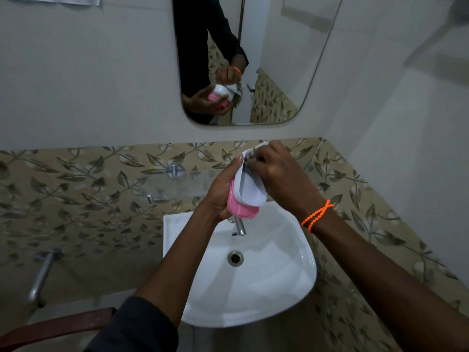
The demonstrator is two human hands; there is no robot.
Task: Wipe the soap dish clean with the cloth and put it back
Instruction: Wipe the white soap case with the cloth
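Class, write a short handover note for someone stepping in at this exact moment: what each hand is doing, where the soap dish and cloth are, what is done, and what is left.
Left hand: grips the soap dish, white tray and pink base, tilted up on edge above the sink.
Right hand: pressed against the dish's upper end, holding the cloth; only a small bit of it shows past the fingers.
Done: dish is lifted off its place and wiping is under way.
Left: finish wiping, then put the dish back. How clean it is cannot be judged from here.
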